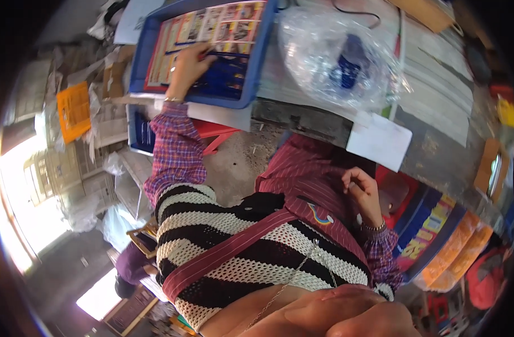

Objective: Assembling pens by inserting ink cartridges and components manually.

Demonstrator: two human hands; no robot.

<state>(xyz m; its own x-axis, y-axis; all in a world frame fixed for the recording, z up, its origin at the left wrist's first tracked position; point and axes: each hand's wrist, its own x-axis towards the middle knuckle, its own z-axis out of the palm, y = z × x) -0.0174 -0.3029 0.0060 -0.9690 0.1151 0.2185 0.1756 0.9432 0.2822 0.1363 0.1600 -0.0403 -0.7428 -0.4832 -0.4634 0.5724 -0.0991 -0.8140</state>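
Blue plastic tray [251,67], upper centre-left of frame, lies tilted on the counter [436,151] edge. Inside it lie printed sheets [212,28] with rows of small coloured pictures, lying flat, red-bordered, covering most of the tray floor. Left hand [188,66] rests on the sheets at the tray's left part, fingers pressed to the paper.

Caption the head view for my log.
Left hand on printed sheets in a blue tray; right hand resting on lap.
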